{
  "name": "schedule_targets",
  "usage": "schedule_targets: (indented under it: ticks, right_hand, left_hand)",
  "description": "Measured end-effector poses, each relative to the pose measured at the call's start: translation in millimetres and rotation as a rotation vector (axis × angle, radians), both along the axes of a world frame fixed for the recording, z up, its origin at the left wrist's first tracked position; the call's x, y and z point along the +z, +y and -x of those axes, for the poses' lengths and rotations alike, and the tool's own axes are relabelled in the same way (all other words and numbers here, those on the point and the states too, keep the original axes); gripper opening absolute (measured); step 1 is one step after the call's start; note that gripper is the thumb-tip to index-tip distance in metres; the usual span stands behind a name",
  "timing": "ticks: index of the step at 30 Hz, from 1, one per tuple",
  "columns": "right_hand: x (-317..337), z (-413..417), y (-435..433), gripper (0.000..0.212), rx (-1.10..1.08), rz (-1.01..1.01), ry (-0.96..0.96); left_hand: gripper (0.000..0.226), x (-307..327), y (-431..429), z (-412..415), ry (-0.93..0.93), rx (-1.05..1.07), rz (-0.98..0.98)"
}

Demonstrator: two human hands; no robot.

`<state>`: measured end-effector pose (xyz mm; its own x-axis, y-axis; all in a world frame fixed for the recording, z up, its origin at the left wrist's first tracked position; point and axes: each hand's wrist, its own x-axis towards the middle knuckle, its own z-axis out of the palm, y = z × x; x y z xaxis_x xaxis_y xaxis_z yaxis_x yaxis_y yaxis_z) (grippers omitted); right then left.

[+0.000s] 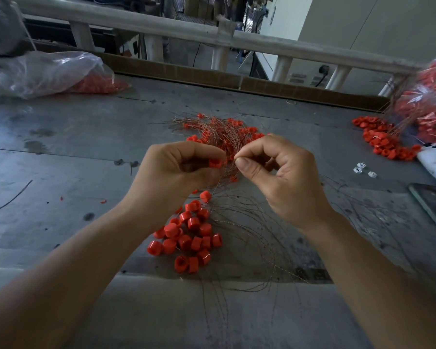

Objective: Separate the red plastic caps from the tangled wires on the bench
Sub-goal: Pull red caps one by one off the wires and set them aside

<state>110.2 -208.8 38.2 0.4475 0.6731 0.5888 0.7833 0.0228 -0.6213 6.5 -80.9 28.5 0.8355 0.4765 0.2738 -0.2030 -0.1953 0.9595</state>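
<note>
Red cap [215,162] sits pinched between the thumb and curled fingers of the left hand [176,170], held just above the bench [61,147]; which way its open end faces is hard to tell. A thin wire [234,159] is nipped between the thumb and forefinger of the right hand [275,177], the other fingers curled under. The hands are close together, almost touching, with the forearms converging from the near corners. Behind them lie the tangled wires [222,132], strands running away from the person with caps threaded on. Nearer, a pile of loose caps [186,238] lies beside bare wires [249,235] (these fan toward the near edge).
</note>
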Motion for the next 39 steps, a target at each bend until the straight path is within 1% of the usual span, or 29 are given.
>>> schedule_targets:
  ticks: [3,9,19,25,31,35,39]
  right_hand:
    - [-0.1,0.1,-0.2,0.009,0.002,0.002,0.004]
    - [2.3,1.3,-1.3,0.009,0.006,-0.016,0.009]
    - [4.2,3.2,-2.0,0.01,0.021,0.005,0.021]
    - [3.5,3.7,-1.8,0.01,0.059,0.032,0.049]
    - [1.6,3.4,-1.5,0.008,0.072,0.095,0.053]
    - [0.6,3.0,-1.1,0.013,0.06,0.104,0.058]
    - [0.3,4.2,-0.8,0.011,0.055,0.099,0.062]
  left_hand:
    - [0.037,-0.5,-0.3,-0.3,-0.008,-0.019,0.022]
    - [0.026,0.2,0.3,0.6,0.005,0.014,-0.079]
    - [0.024,-1.4,0.4,-0.1,-0.016,-0.006,-0.069]
    - [0.031,-0.3,-2.2,1.1,-0.051,-0.065,-0.044]
    - [0.025,-0.4,-1.0,1.9,-0.081,-0.13,-0.023]
    - [0.027,-0.7,0.2,3.0,-0.083,-0.158,-0.051]
    - [0.03,-2.2,1.9,2.8,-0.073,-0.141,-0.064]
